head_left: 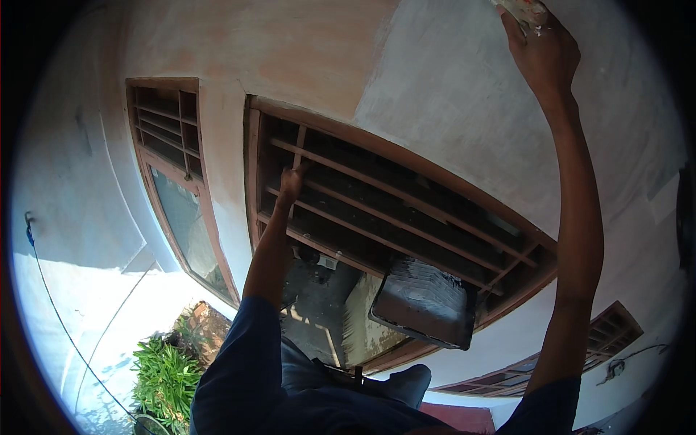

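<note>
High by the patchy tan-and-grey wall point(449, 80), the right hand point(544, 54) grasps a pale, paint-smeared object point(531, 11). The left hand point(291, 183) clenches a brown wooden window bar point(299, 141); a black rectangular paint tray point(420, 333) sits lower.

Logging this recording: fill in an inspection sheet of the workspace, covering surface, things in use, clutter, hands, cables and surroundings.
Surface: wall patchy, pinkish toward the middle, pale grey at upper right.
Things in use: dark paint tray at the window's lower right, whitish coating inside, support unclear; smeared object at the top edge, partly cut off, kind unclear.
Clutter: small items behind the window bars, too unclear to name.
Hands: left hand closed around an upright window bar; right hand raised, holding the smeared object.
Cables: dark cord hanging at far left.
Surroundings: green plants at lower left.
</note>
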Available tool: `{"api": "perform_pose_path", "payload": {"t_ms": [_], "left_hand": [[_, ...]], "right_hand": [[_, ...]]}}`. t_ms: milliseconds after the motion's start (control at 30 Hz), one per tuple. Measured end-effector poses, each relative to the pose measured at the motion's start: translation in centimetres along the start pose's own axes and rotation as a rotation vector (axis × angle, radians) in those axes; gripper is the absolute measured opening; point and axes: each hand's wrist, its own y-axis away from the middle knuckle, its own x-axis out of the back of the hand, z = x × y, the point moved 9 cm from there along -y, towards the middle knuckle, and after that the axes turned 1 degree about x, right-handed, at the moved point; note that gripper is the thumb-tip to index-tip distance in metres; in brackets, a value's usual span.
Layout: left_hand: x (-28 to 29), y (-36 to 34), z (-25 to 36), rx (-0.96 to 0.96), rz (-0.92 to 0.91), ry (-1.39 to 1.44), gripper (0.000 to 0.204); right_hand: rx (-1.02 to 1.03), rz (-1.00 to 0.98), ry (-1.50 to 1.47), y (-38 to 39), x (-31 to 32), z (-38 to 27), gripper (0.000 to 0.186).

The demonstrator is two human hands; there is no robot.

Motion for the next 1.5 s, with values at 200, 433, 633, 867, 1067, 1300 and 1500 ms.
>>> {"api": "perform_pose_path", "payload": {"t_ms": [200, 433, 633, 867, 1067, 1300, 1500], "left_hand": [[0.7, -0.2, -0.3, -0.247, -0.062, 0.217, 0.048], [0.0, 0.5, 1.0, -0.094, 0.011, -0.072, 0.047], [-0.2, -1.3, -1.2, -0.091, -0.030, -0.014, 0.046], [1.4, -2.6, -2.8, -0.171, -0.052, 0.034, 0.043], [1.9, -5.0, -3.8, -0.217, -0.098, 0.127, 0.042], [0.6, -2.7, -1.4, -0.075, -0.072, 0.151, 0.041], [1.3, -3.1, -1.4, -0.081, -0.042, 0.125, 0.041]], "right_hand": [[0.124, -0.429, -0.217, 9.8, -4.3, -11.3, 0.021], [-0.157, -0.570, -0.569, 11.4, -5.9, -9.6, 0.018], [-0.143, -0.109, -0.027, 2.8, -0.4, 2.1, 0.017], [-0.955, -0.416, -0.713, 19.7, 2.8, -2.4, 0.032], [-1.540, -0.912, -0.861, 43.1, 9.5, -11.1, 0.035], [-1.647, -1.041, -0.787, 51.4, 14.2, -11.3, 0.032], [-1.439, -0.984, -0.840, 53.0, 15.0, -10.9, 0.033]]}}
